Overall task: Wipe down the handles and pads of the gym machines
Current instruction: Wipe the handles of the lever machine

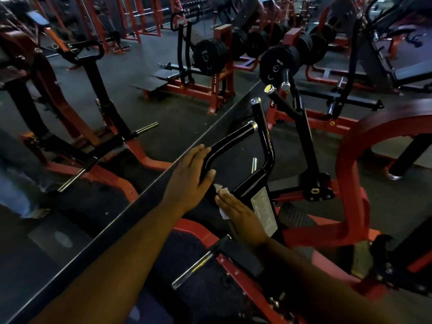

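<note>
Left hand (190, 176) lies flat with straight fingers against the bend of the black handle (230, 139); right hand (240, 215), fingers extended, presses a white wipe (222, 191) onto the handle's lower bar.

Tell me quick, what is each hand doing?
Left hand: open, fingers straight, resting on the black handle.
Right hand: open, fingers straight, pressing a white cloth on the handle.

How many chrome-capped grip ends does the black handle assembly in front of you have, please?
2 on this black handle assembly: the shorter grip end angling up from the left hand, and the taller grip end above the bend. Neighbouring machines have others.
</note>
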`<state>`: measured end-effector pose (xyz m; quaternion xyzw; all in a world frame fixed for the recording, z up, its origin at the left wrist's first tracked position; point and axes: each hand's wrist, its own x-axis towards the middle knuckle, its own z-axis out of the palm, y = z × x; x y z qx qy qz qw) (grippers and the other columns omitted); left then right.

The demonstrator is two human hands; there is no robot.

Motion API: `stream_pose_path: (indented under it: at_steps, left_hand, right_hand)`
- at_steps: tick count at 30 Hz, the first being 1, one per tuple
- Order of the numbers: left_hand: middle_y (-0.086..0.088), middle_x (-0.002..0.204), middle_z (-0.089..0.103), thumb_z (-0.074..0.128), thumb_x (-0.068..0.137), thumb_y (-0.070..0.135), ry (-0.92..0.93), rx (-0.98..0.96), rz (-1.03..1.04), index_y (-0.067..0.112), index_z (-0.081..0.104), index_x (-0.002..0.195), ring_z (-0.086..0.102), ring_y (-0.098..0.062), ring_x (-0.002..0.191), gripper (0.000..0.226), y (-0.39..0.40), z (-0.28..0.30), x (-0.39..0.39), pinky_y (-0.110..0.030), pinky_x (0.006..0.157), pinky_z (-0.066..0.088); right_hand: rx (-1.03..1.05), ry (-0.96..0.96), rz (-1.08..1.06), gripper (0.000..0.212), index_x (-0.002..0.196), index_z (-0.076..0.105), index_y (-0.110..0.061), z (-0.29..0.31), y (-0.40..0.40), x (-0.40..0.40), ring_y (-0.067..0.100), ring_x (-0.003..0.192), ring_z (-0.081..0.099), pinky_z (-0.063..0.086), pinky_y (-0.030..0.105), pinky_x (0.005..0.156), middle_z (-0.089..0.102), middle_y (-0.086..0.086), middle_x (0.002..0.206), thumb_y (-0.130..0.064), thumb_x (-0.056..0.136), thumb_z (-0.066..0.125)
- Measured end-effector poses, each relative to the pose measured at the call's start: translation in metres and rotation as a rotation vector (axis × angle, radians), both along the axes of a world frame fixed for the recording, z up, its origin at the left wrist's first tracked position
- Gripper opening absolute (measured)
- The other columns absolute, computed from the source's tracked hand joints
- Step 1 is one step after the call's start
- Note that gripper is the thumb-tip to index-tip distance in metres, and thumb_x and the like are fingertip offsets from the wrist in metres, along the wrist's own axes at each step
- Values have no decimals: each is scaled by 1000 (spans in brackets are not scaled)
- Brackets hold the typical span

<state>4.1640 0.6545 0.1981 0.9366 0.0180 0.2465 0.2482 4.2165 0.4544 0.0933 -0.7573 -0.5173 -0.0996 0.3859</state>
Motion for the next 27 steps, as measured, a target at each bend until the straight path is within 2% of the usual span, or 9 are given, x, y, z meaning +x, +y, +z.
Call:
stream_pose_path:
  at_steps: [5, 7, 10, 13, 15, 17, 19, 23, 27]
  left_hand:
    - [-4, 174, 6, 45, 102, 45, 116, 421, 58, 16, 16, 165, 7, -28, 159, 75, -17, -15, 14, -56, 124, 21]
    - [-6, 174, 7, 46, 102, 40, 92, 471, 84, 13, 17, 165, 8, -28, 159, 74, -15, -19, 14, -58, 124, 21]
    - [-6, 174, 3, 43, 105, 40, 98, 511, 88, 12, 11, 165, 4, -28, 160, 74, -15, -22, 14, -58, 126, 17]
    - [-6, 173, -7, 41, 107, 42, 123, 535, 85, 13, 2, 165, -5, -28, 160, 76, -14, -20, 13, -58, 127, 11]
    - [-4, 171, -17, 39, 108, 44, 159, 542, 85, 13, -5, 165, -12, -28, 159, 78, -15, -18, 12, -60, 127, 7]
    - [-5, 170, -22, 36, 108, 45, 175, 552, 87, 13, -10, 164, -17, -29, 158, 79, -17, -19, 8, -63, 126, 4]
    - [-7, 171, -20, 37, 108, 43, 178, 555, 87, 14, -12, 163, -20, -31, 157, 80, -21, -21, 5, -66, 124, 2]
    - [-11, 172, -13, 57, 101, 32, 192, 586, 45, 15, -5, 165, -17, -34, 158, 90, -38, -30, -5, -71, 121, -3]
    - [-9, 171, -17, 50, 103, 42, 259, 622, -72, 19, -1, 166, -17, -28, 158, 84, -78, -36, -15, -75, 116, -14]
  right_hand:
    - [-119, -188, -15, 45, 142, 54, 1, 15, -36, 21, 22, 143, 42, 22, 32, 125, 50, 13, 150, -16, 108, 29]
    - [-82, -145, -135, 43, 142, 54, -1, 18, -38, 32, 19, 143, 40, 22, 32, 125, 49, 11, 151, -8, 104, 34]
    - [-155, -75, -250, 59, 151, 44, -6, 10, -20, 30, 24, 153, 24, 21, 41, 125, 36, 10, 160, 4, 93, 46]
    - [-96, 93, -279, 54, 152, 44, -7, 4, 1, -12, 12, 155, 15, 11, 23, 125, 36, 8, 160, -3, 98, 42]
    - [-11, 219, -297, 51, 152, 44, -11, 5, 2, -36, -1, 152, 16, 16, 15, 121, 37, 2, 160, -16, 102, 38]
    - [14, 302, -317, 50, 152, 46, -17, 8, -3, -47, -7, 147, 25, 27, 16, 119, 41, -5, 157, -13, 102, 44]
    - [-16, 385, -378, 48, 148, 52, -22, 11, -15, -52, -3, 139, 40, 37, 21, 114, 51, -5, 150, -8, 102, 49]
    - [-41, 488, -509, 42, 140, 60, -23, 19, -52, -65, 14, 127, 58, 45, 22, 101, 63, -1, 139, -7, 102, 52]
    - [-150, 488, -672, 36, 129, 68, -22, 17, -104, -70, 17, 114, 67, 46, 21, 86, 72, 0, 125, -7, 98, 57]
